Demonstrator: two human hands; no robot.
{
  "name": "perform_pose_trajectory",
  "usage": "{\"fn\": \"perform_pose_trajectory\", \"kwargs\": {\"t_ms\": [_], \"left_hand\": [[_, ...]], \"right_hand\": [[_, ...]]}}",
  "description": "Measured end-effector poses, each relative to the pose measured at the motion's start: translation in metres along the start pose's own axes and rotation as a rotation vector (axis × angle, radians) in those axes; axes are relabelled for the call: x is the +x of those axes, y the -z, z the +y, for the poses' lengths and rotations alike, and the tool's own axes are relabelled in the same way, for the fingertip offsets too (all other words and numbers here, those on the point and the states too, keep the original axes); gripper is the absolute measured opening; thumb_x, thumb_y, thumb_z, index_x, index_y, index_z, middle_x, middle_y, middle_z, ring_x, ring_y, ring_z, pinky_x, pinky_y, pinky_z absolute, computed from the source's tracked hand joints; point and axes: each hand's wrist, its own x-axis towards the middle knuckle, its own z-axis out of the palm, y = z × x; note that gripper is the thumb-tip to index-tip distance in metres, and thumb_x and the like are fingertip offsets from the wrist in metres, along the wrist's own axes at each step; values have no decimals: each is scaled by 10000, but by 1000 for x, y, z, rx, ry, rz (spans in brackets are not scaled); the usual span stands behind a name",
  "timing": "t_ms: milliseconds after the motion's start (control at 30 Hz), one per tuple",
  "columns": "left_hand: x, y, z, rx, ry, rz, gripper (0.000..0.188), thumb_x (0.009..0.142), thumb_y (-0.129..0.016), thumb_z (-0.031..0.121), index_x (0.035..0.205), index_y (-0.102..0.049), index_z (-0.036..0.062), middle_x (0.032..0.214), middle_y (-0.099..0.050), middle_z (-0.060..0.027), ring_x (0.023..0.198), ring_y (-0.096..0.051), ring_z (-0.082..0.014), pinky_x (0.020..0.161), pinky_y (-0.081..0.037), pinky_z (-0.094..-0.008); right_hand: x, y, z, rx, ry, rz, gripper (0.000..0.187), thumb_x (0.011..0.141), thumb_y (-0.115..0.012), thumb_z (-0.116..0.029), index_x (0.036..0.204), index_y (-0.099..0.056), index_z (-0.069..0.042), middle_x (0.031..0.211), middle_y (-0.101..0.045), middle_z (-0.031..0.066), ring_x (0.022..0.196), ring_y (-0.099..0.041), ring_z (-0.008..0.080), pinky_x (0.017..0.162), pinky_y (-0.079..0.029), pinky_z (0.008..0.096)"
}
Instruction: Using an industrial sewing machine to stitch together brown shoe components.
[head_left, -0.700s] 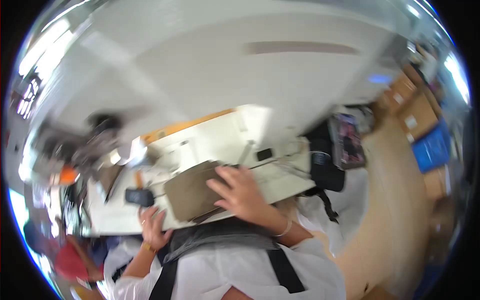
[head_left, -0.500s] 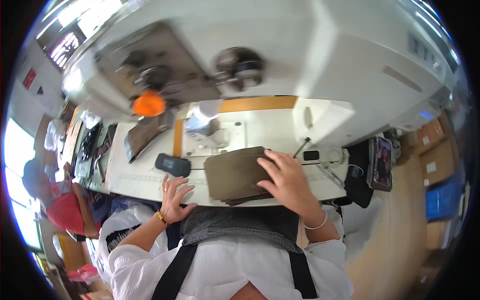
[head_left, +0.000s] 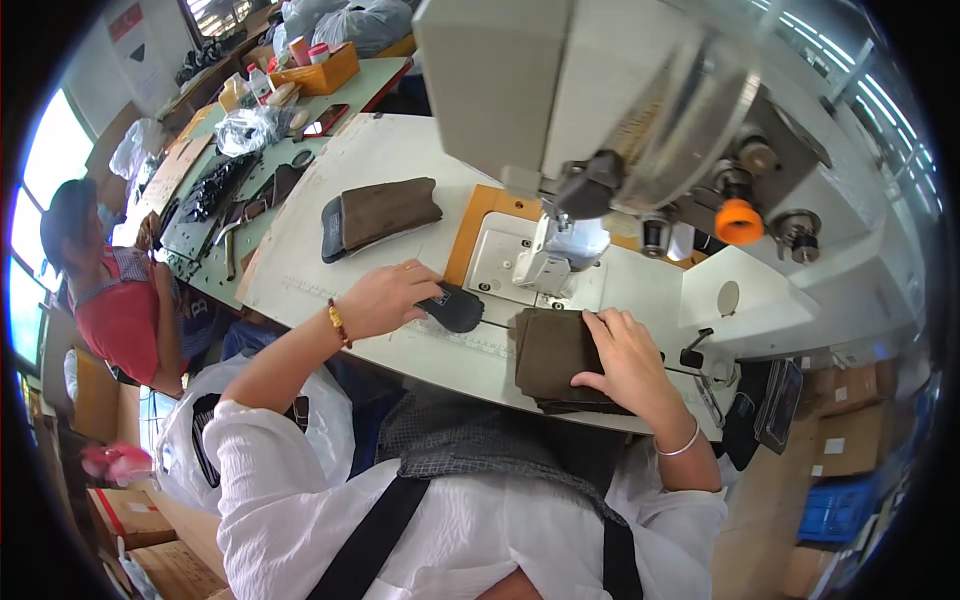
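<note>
A small dark rounded piece with pale marking lies on the white sewing table. My left hand has come down on it, fingers closed on its left end; the thumb is mostly hidden. To the right is a stack of brown fabric or leather pieces, close to the table's front edge. Flat on the stack's right part rests my right hand, thumb spread away from the fingers. Farther left sits another brown bundle with a dark rounded piece at its left end.
A sewing machine towers over the far side, its presser area just beyond the stack. Thread scissors and a phone are at the right. On the left, a co-worker in red sits at a cluttered green table.
My view has swung leftward. My left hand has moved from beside the table edge onto the small dark piece. My right hand stays on the brown stack.
</note>
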Motion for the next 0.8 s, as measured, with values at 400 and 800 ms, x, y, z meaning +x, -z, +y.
{"fn": "perform_pose_trajectory", "kwargs": {"t_ms": [400,800], "left_hand": [[15,4,-22,-39,-105,-45,312,793,-828,270,1033,-715,105,1050,-642,-33,1089,-621,-257,894,-546,-386],[11,0,-15,259,-210,-105,145,856,-706,177,976,-685,98,973,-669,-54,929,-687,-223,746,-580,-363]], "right_hand": [[19,-15,4,270,5,226,247,840,-776,-18,1033,-623,5,962,-606,139,892,-625,340,792,-527,405],[44,55,-1,450,234,442,311,944,-580,60,1230,-684,-7,1100,-734,146,900,-688,221,823,-526,296]]}}
